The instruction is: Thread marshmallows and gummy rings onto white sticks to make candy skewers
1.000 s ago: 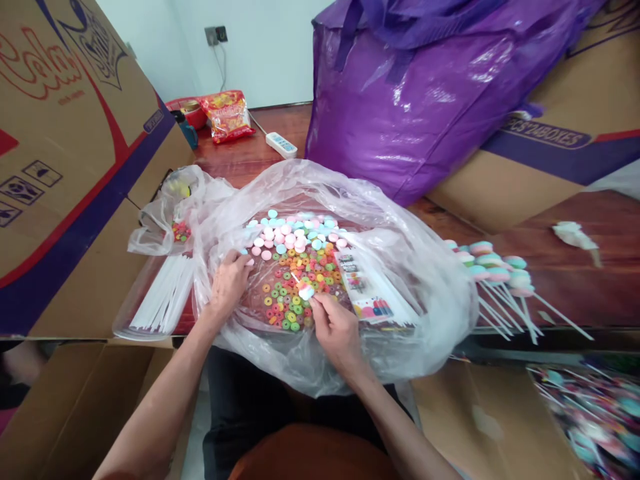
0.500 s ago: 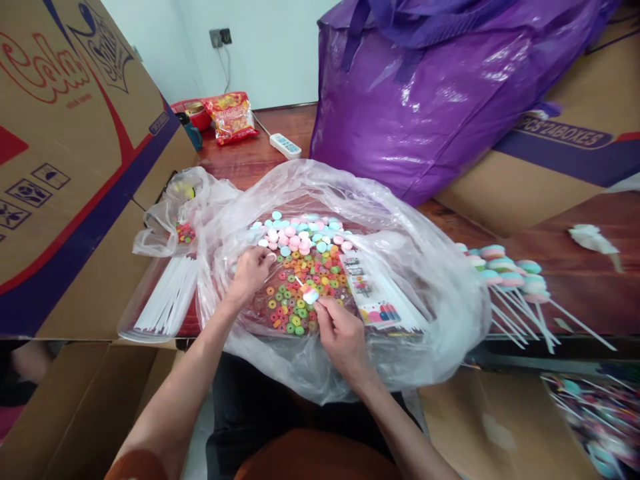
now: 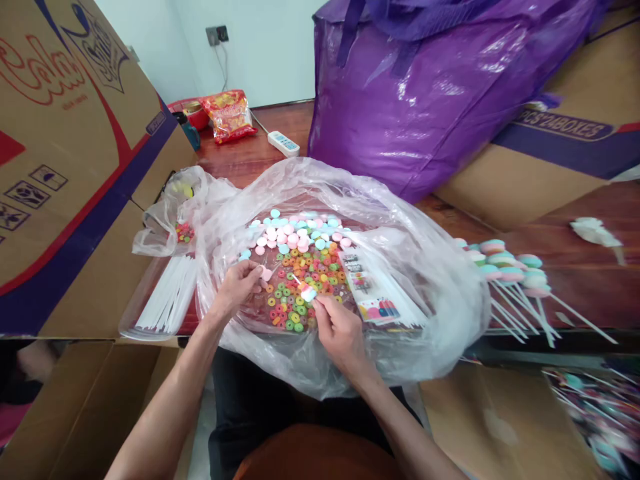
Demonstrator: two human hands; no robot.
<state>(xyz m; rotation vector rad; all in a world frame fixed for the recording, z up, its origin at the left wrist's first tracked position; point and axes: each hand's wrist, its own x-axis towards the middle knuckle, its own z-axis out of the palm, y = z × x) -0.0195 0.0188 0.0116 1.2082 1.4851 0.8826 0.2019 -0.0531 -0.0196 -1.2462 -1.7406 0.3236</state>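
Observation:
A big clear plastic bag (image 3: 425,293) lies open on the table before me, holding pink, blue and white round candies (image 3: 295,230) and small coloured ring candies (image 3: 295,287). My right hand (image 3: 340,330) pinches a white stick (image 3: 306,291) with a pink-and-blue candy threaded on it. My left hand (image 3: 235,283) is closed on a pink round candy (image 3: 265,273) just left of the stick's tip. A flat printed card packet (image 3: 373,293) lies inside the bag to the right.
White sticks (image 3: 167,300) lie in a clear tray at left, beside a smaller plastic bag (image 3: 170,213). Finished candy sticks (image 3: 515,280) lie at right. Cardboard boxes (image 3: 65,153) flank the table, and a purple bag (image 3: 425,87) stands behind.
My left hand has moved from the left wall of the bag to the round candies and come back toward the stick with a pink candy. My right hand has barely moved.

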